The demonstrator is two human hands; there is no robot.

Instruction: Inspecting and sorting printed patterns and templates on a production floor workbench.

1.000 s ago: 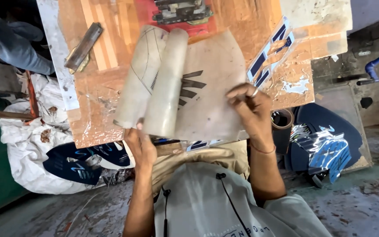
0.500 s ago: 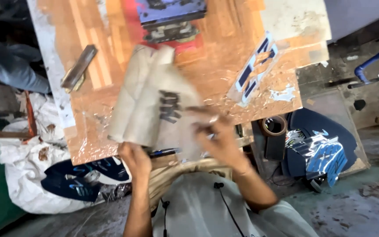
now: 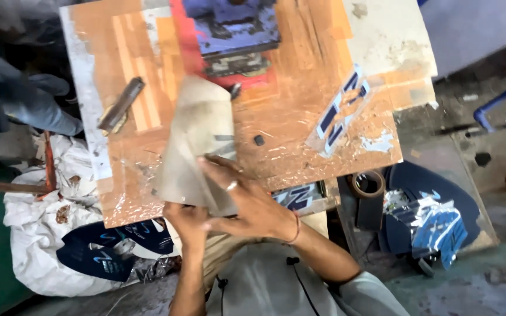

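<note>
Grey sheet [image 3: 197, 140] folding at the tabletop's [image 3: 300, 117] near edge | left hand [image 3: 187, 221] pinching its bottom corner | right hand [image 3: 247, 196] pressing flat, fingers spread | keep your edges aligned.

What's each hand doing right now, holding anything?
Left hand: closed on the bottom edge of the folded grey sheet.
Right hand: open, fingers spread flat on the same sheet, pressing it; not gripping.
</note>
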